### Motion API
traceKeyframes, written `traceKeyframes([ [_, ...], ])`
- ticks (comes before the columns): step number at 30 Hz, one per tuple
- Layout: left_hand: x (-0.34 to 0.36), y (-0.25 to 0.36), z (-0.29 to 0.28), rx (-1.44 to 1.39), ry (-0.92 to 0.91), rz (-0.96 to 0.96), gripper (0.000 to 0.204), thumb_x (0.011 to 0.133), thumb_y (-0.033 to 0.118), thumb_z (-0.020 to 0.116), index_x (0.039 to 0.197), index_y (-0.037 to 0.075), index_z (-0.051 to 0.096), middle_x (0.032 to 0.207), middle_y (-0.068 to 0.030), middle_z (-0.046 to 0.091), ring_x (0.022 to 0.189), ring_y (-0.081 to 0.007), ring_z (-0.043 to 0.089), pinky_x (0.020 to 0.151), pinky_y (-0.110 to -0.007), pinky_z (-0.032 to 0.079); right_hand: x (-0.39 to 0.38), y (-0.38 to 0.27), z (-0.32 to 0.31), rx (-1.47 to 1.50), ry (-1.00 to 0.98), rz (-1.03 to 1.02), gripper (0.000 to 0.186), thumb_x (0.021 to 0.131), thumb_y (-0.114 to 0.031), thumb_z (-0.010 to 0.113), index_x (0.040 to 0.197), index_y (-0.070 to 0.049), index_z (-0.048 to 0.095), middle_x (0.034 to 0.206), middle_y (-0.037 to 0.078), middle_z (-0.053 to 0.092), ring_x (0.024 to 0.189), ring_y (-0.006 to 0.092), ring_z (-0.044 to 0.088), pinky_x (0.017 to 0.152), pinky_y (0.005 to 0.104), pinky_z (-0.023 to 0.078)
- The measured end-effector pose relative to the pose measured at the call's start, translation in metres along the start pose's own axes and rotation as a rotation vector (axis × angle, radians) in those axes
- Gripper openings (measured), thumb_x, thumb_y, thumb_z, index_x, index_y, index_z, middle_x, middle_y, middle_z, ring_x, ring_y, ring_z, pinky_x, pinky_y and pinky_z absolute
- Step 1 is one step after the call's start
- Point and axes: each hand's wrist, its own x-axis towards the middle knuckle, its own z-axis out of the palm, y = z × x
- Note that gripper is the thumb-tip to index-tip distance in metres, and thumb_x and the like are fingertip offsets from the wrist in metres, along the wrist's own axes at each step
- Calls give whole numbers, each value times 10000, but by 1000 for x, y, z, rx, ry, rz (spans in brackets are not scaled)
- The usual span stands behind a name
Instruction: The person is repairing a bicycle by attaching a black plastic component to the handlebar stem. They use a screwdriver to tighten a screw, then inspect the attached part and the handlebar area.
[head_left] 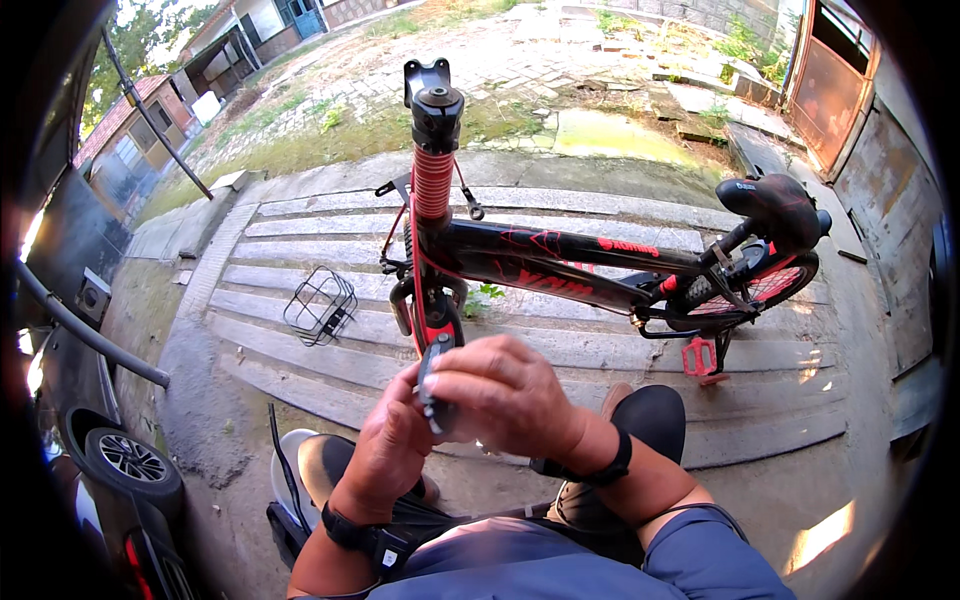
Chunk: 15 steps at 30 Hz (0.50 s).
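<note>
the small black oblong part with a dark plastic body sits between both hands, held up in front of the person's chest and just before the lower end of the bicycle's fork. the left hand pinches its lower end from the side, fingers closed on it; the right hand wraps over it from the right, fingers curled around its upper half. both grips are clenched on the same piece, and what kind of part it is cannot be told at this size.

judging from how things lie, the work on the black and red children's bicycle is part way: the black stem clamp at the top of the red ribbed steering column stands bare with no handlebar in it, and no front wheel can be made out at the fork, though the hands partly hide it. the rear wheel, black padded saddle and red pedal are in place. the part in hand is not yet on the bike.

the only container is a black wire basket, lying on the pale stone steps left of the fork, well apart from the hands. it appears to hold nothing and is not mounted.
</note>
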Motion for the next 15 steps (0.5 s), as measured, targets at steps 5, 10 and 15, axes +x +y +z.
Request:
traceKeyframes([
  [5, -3, 3, 11, -63, 44, -26, 983, 906, 568, 681, 1566, 12, 210, 1455, -104, 450, 1336, -197, 473, 1111, -362, 394, -7, -12, 8, -111, 35, -48, 445, 695, -132, 811, 1117, -147, 674, 1165, 18, 673, 1000, 201, 645, 804, 332, 533],
  [10, -13, 17, 10, -51, 19, -60, 982, 866, 381, 754, 1577, 9, 189, 1441, -118, 458, 1318, -208, 491, 1105, -366, 402, -3, -24, 6, -95, -14, -101, 349, 728, -162, 773, 1069, -138, 699, 1201, 16, 672, 1041, 182, 635, 853, 309, 497],
  [15, -12, 29, 18, -167, 66, -42, 1028, 688, 86, 704, 1579, 13, 196, 1383, -165, 493, 1161, -282, 607, 985, -377, 509, -6, -32, 3, -24, -31, -128, 300, 763, -160, 767, 1057, -148, 706, 1236, 28, 660, 1098, 203, 637, 921, 343, 486],
])
